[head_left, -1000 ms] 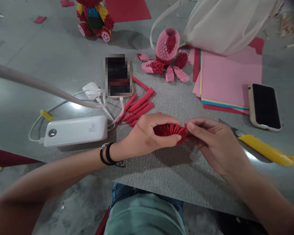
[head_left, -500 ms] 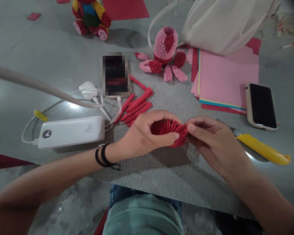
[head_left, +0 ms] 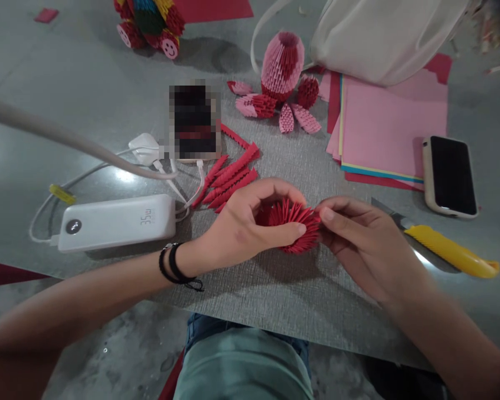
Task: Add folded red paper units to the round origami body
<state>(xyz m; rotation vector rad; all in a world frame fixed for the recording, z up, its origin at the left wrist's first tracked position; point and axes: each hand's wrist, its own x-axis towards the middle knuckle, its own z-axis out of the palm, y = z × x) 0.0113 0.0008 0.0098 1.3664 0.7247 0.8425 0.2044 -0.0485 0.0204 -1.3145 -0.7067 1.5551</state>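
My left hand is wrapped round a spiky red folded-paper ring, thumb across the near side and fingers behind. At the ring's right edge, my right hand pinches red paper between thumb and forefinger; whether this is a separate folded piece or part of the ring I cannot tell. Just beyond my left hand lie several stacked strips of folded red paper. Further back stands a pink and red folded-paper piece shaped like a vase, with smaller folded-paper pieces around it.
A yellow-handled knife lies right of my right hand. Beyond it are a phone and coloured paper sheets. A white bag stands behind. On the left are a power bank, cables and a blurred-screen phone.
The view has shifted slightly, so objects at the back sit higher in the picture. The ring has tipped a little, showing more of its spiky face. Both hands keep their hold.
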